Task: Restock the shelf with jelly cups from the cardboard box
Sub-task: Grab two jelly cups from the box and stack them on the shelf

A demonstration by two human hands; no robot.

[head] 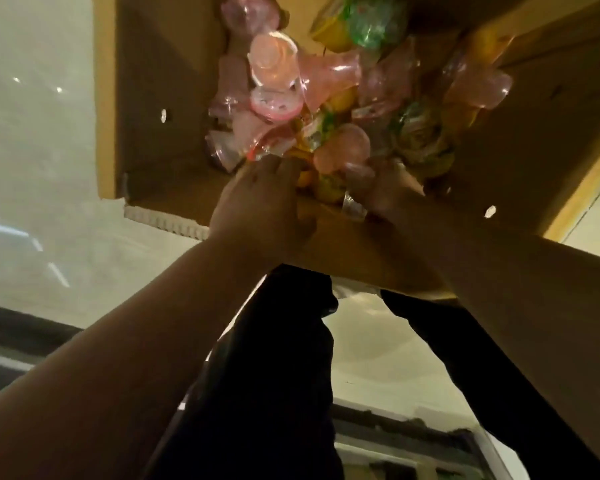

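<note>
An open cardboard box [160, 109] fills the upper part of the view. Inside it lies a heap of jelly cups [312, 98], pink, yellow and green, some wrapped in clear plastic. My left hand [260, 206] reaches over the near box wall, its fingers curled into the near edge of the heap around wrapped cups. Just right of it my right hand [385, 192] also digs into the heap, fingers bent round a clear wrapper and cups. A pink cup [343, 150] sits between the two hands. The fingertips of both hands are hidden among the cups.
The box's near wall [343, 244] lies under both wrists. Pale tiled floor [39, 168] spreads to the left. My dark trouser legs [278, 375] stand below the box. A dark strip [25, 334] crosses the floor at lower left.
</note>
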